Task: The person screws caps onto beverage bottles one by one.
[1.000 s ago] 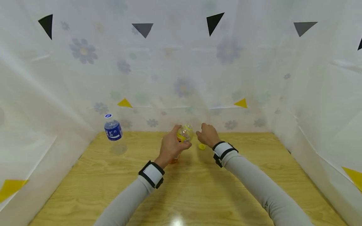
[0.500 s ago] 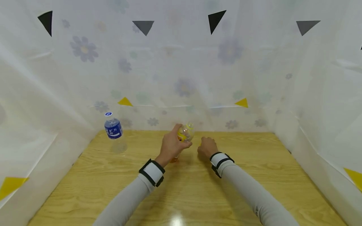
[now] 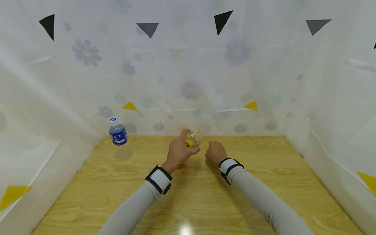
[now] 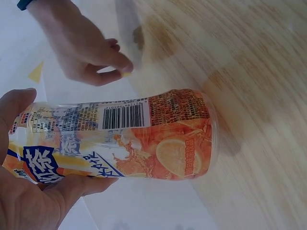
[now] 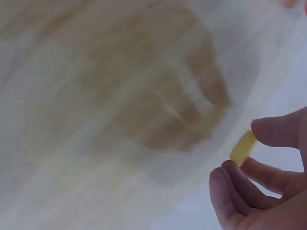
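My left hand [image 3: 180, 149] grips a clear plastic drink bottle [image 4: 168, 136] with an orange and white label that shows a barcode and fruit slices. Its open neck [image 3: 198, 131] has a yellow ring and no cap, and leans a little to the right in the head view. Just right of the bottle, low over the table, my right hand [image 3: 215, 152] pinches a small yellow bottle cap [image 5: 243, 147] between thumb and fingers. In the head view, the fingers hide most of that cap. The left wrist view has the right hand beside the bottle, apart from it.
A capped clear water bottle [image 3: 118, 137] with a blue label stands at the back left of the wooden table [image 3: 188, 202]. Pale flowered sheeting [image 3: 188, 65] with black, grey and yellow triangles encloses the back and sides.
My right hand has come down to the table and picked up the yellow cap that lay there. The left hand keeps its grip on the bottle, nearly in place.
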Demonstrator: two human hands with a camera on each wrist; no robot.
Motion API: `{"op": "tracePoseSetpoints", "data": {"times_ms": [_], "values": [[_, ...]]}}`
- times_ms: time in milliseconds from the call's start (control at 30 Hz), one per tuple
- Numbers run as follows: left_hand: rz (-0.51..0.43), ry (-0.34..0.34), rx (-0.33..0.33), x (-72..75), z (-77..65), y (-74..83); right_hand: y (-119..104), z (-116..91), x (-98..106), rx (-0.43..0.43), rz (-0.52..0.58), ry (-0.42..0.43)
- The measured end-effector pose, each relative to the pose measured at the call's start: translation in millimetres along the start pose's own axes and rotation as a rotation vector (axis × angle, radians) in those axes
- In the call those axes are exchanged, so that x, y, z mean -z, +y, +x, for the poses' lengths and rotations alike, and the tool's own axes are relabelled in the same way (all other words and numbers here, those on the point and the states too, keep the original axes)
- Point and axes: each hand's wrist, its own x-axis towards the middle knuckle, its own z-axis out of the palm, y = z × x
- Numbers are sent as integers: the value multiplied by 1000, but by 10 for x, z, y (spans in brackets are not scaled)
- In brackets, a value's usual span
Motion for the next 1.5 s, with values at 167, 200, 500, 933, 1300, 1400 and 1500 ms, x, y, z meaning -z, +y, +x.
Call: {"op": "tracePoseSetpoints", "data": {"times_ms": [167,200,500,933,1300,1400,1500], "values": [[4,-8,-3,-15,-1,-17,-103,-17,225,56,61,67],[6,-7,-7,-18,2,-22,-129,-20,285,63,79,80],[-6,2,-7,-13,4,-52,-245,-167,699,121,142,121],[-20,-1,-12,2,-3,-58,-196,-497,637,173,66,-17],[-8,2,-25,-16,-3,-49,-202,-543,669,167,115,-4],[-5,-5,-24,-15,-3,-49,-199,-552,691,163,137,-5],[2,-15,-21,-8,-2,-46,-198,-554,714,153,157,-26]]}}
